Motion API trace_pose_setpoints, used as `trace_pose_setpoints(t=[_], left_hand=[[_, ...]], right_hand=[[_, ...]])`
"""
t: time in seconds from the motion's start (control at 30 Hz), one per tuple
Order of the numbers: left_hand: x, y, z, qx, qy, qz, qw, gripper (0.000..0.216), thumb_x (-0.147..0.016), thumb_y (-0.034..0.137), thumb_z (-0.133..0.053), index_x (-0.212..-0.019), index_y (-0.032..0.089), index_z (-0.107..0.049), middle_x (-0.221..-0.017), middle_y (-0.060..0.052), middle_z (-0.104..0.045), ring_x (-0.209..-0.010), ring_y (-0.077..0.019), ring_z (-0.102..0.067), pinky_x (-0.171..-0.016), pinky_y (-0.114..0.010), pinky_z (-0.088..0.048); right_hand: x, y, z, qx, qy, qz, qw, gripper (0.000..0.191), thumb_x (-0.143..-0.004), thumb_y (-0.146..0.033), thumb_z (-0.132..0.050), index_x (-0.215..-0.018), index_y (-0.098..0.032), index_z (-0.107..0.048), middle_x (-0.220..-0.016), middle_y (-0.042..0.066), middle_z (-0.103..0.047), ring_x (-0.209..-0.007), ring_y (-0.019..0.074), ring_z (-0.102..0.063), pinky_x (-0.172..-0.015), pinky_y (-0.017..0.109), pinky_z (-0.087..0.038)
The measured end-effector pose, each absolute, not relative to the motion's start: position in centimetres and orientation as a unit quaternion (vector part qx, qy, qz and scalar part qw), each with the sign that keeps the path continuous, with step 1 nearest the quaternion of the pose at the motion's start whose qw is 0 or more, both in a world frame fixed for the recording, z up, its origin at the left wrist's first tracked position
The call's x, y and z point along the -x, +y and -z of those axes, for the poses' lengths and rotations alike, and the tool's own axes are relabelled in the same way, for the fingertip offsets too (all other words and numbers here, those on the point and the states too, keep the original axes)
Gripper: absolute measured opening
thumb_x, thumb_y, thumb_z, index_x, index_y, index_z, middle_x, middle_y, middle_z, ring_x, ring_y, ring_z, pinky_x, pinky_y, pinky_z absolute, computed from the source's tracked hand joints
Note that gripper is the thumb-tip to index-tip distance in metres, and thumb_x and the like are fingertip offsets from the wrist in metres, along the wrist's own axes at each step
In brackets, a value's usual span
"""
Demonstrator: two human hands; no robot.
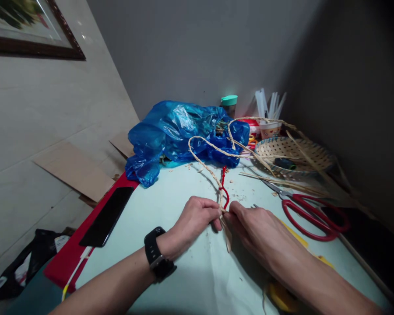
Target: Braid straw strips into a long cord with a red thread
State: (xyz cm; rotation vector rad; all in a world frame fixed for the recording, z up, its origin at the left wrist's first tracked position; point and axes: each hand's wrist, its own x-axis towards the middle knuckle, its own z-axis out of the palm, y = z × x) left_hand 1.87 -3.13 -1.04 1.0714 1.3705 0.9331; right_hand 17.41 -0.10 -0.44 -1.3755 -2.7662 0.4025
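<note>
A pale braided straw cord [205,167] runs toward me over the table from a loose loop at the back. My left hand [195,221], with a black watch on the wrist, pinches the near end of the braid between thumb and fingers. Close beside it on the right, my right hand [254,229] is closed on a straw strand at the same spot; its fingertips are partly hidden. A flat loose straw end [227,238] hangs below the fingers. Just beyond the hands, a fuzzy red string [227,194] is tied around the braid.
Red-handled scissors [310,214] lie at right, near a woven basket [293,151] holding a small dark object. A blue plastic bag [180,127] fills the back. A black phone [108,216] rests at the left edge. Behind stand a green-lidded container [229,103] and a cup [270,129] of white sticks.
</note>
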Motion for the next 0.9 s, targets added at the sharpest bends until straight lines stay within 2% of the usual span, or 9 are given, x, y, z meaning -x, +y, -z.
trace_pose_setpoints(t=[0.1,0.2,0.27,0.37,0.47,0.53,0.6,0.77,0.9], left_hand=[[-2.2,-3.4,1.2,-0.439,0.572,-0.417,0.554,0.016,-0.073,0.017,-0.050,-0.065,0.011,-0.063,-0.061,-0.003,-0.061,-0.040,-0.0038,-0.033,-0.041,-0.021,-0.018],[-2.3,-3.6,1.3,-0.417,0.550,-0.434,0.579,0.015,-0.072,0.018,-0.051,-0.063,0.012,-0.060,-0.056,-0.001,-0.056,-0.039,-0.0052,-0.040,-0.040,-0.021,-0.017],[-2.3,-3.7,1.3,-0.406,0.529,-0.453,0.591,0.016,-0.074,0.020,-0.053,-0.061,0.012,-0.058,-0.051,0.002,-0.049,-0.040,-0.0039,-0.036,-0.041,-0.021,-0.016],[-1.9,-3.7,1.2,-0.402,0.503,-0.461,0.610,0.017,-0.074,0.026,-0.059,-0.066,0.012,-0.060,-0.055,0.002,-0.050,-0.042,-0.0024,-0.030,-0.042,-0.020,-0.017],[-1.0,-3.5,1.0,-0.385,0.496,-0.447,0.637,0.015,-0.070,0.026,-0.064,-0.072,0.011,-0.061,-0.057,0.003,-0.049,-0.042,-0.0024,-0.030,-0.042,-0.020,-0.016],[-0.4,-3.2,0.8,-0.391,0.484,-0.442,0.646,0.015,-0.070,0.025,-0.065,-0.073,0.011,-0.062,-0.055,0.005,-0.045,-0.042,-0.0024,-0.029,-0.041,-0.021,-0.013],[0.1,-3.1,0.4,-0.415,0.465,-0.435,0.650,0.016,-0.072,0.025,-0.064,-0.077,0.010,-0.063,-0.056,0.004,-0.045,-0.044,-0.0026,-0.028,-0.042,-0.021,-0.013],[0.6,-3.2,0.2,-0.450,0.433,-0.430,0.652,0.018,-0.081,0.025,-0.058,-0.088,0.010,-0.063,-0.068,0.000,-0.057,-0.048,-0.0033,-0.030,-0.045,-0.020,-0.018],[0.1,-3.5,0.3,-0.433,0.429,-0.446,0.656,0.018,-0.082,0.024,-0.057,-0.096,0.013,-0.056,-0.064,0.003,-0.053,-0.049,-0.0041,-0.032,-0.047,-0.019,-0.020]], right_hand=[[-17.0,-1.0,-0.3,0.437,-0.894,-0.099,-0.017,0.014,-0.089,-0.017,-0.041,-0.090,-0.017,-0.056,-0.065,0.008,-0.067,-0.055,0.0223,-0.063,-0.047,0.029,-0.015],[-16.3,-2.1,0.1,0.434,-0.898,-0.066,-0.023,0.021,-0.085,-0.014,-0.046,-0.103,-0.015,-0.057,-0.063,0.007,-0.068,-0.054,0.0249,-0.065,-0.045,0.030,-0.012],[-15.9,-2.7,0.7,0.428,-0.903,-0.035,-0.004,0.027,-0.082,-0.011,-0.048,-0.108,-0.014,-0.056,-0.059,0.006,-0.066,-0.052,0.0250,-0.064,-0.044,0.030,-0.011],[-15.9,-2.8,1.1,0.405,-0.914,-0.003,0.026,0.028,-0.081,-0.008,-0.049,-0.107,-0.012,-0.058,-0.058,0.005,-0.066,-0.051,0.0233,-0.063,-0.046,0.031,-0.012],[-16.5,-2.0,0.1,0.370,-0.920,-0.076,0.103,0.020,-0.091,-0.025,-0.045,-0.095,-0.018,-0.063,-0.069,0.005,-0.069,-0.056,0.0196,-0.063,-0.048,0.028,-0.024],[-17.1,-1.2,-0.9,0.380,-0.892,-0.159,0.188,0.031,-0.094,-0.035,-0.038,-0.083,-0.021,-0.064,-0.073,0.003,-0.069,-0.063,0.0171,-0.062,-0.055,0.027,-0.033],[-17.5,-0.3,-1.6,0.409,-0.857,-0.217,0.228,0.035,-0.095,-0.036,-0.036,-0.078,-0.022,-0.063,-0.072,0.002,-0.067,-0.065,0.0161,-0.059,-0.060,0.027,-0.036],[-17.1,0.5,-1.3,0.422,-0.826,-0.305,0.216,0.027,-0.093,-0.037,-0.039,-0.082,-0.022,-0.060,-0.080,0.002,-0.065,-0.072,0.0172,-0.057,-0.065,0.028,-0.038],[-16.3,0.5,-0.1,0.395,-0.791,-0.429,0.186,0.028,-0.094,-0.041,-0.036,-0.086,-0.021,-0.053,-0.078,0.002,-0.063,-0.071,0.0168,-0.057,-0.065,0.027,-0.041]])
